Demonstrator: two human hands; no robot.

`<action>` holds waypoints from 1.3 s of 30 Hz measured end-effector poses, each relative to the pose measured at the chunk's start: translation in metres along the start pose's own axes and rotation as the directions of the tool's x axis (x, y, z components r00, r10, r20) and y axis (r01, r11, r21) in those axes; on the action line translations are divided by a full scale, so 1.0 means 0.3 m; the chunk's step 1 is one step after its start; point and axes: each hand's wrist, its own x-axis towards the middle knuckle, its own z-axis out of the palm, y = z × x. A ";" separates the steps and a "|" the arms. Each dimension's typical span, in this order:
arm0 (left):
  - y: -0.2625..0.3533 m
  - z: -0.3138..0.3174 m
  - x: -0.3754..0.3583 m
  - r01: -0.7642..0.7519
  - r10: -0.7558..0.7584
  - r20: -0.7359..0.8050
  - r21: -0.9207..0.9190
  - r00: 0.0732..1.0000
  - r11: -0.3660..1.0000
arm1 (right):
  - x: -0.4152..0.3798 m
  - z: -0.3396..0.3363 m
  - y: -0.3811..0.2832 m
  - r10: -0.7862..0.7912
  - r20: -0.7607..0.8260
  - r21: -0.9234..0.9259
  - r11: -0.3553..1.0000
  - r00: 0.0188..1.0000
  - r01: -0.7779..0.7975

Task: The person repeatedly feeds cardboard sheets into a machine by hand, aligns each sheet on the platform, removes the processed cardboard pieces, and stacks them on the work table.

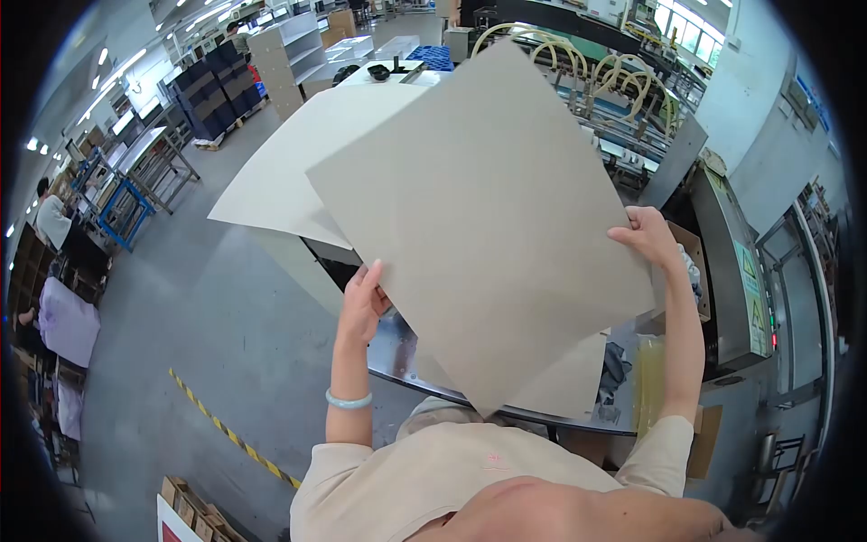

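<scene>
A large grey-beige cardboard sheet (488,199) is held up in front of me, tilted so one corner points toward my waist. My left hand (363,305) is closed on its left edge, thumb on the near face. On the opposite edge, my right hand (648,237) grips with the thumb in front and the other fingers mostly hidden behind. Below the raised sheet, part of another grey sheet (564,379) shows on the table (393,348). Behind it to the left lies a wide pale sheet (298,135), partly covered by the raised one.
A machine with looped hoses (623,81) stands behind, and a metal cabinet with warning labels (736,262) is at my right. Dark cloth (614,370) lies on the table's right side. Yellow-black tape (230,434) marks the floor. A person (56,217) is far left.
</scene>
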 end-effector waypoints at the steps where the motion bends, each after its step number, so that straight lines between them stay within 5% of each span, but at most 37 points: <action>1: -0.022 0.014 0.020 0.004 -0.004 0.009 -0.001 1.000 1.000 | -0.004 -0.005 0.006 0.006 -0.006 -0.004 1.000 1.000 -0.006; 5: -0.097 0.057 0.083 -0.112 0.129 -0.046 0.279 0.991 0.954 | -0.030 0.003 0.037 0.057 -0.121 -0.148 0.986 0.991 -0.075; 10: -0.136 0.119 0.031 -0.002 -0.007 0.019 0.426 1.000 0.905 | -0.033 0.052 0.154 -0.015 -0.190 -0.352 0.935 0.982 -0.054; 15: -0.193 0.133 0.011 0.195 -0.248 0.063 0.448 0.967 0.872 | -0.024 0.080 0.225 0.125 -0.105 -0.469 0.868 0.987 -0.160; 23: -0.261 0.252 0.077 0.254 -0.329 0.145 0.382 0.933 0.889 | 0.104 0.019 0.249 0.034 -0.203 -0.681 0.713 0.979 -0.166; 25: -0.299 0.303 0.126 0.290 -0.326 0.090 0.282 0.941 0.914 | 0.133 0.023 0.243 -0.386 -0.479 -0.764 0.626 0.788 -0.158; 28: -0.365 0.357 0.182 0.315 -0.327 0.037 0.180 0.944 0.932 | 0.108 0.045 0.153 -0.499 -0.548 -0.760 0.632 0.672 -0.151; 30: -0.420 0.388 0.211 0.341 -0.346 0.051 0.087 0.937 0.936 | 0.057 0.097 0.125 -0.343 -0.513 -0.395 0.908 0.787 0.138; 32: -0.477 0.415 0.235 0.368 -0.367 0.066 -0.006 0.928 0.930 | -0.040 0.171 0.029 -0.171 -0.379 -0.082 0.985 0.909 0.151; 34: -0.520 0.434 0.255 0.395 -0.388 0.084 -0.094 0.918 0.914 | -0.125 0.260 0.004 -0.034 -0.095 0.191 0.980 0.995 0.051; 38: -0.568 0.445 0.268 0.394 -0.388 0.072 -0.146 0.919 0.907 | -0.269 0.453 0.012 0.049 0.195 0.393 0.911 0.980 -0.123; 39: -0.578 0.451 0.271 0.382 -0.377 0.060 -0.152 0.924 0.912 | -0.298 0.499 0.026 0.120 0.269 0.565 0.784 0.956 -0.257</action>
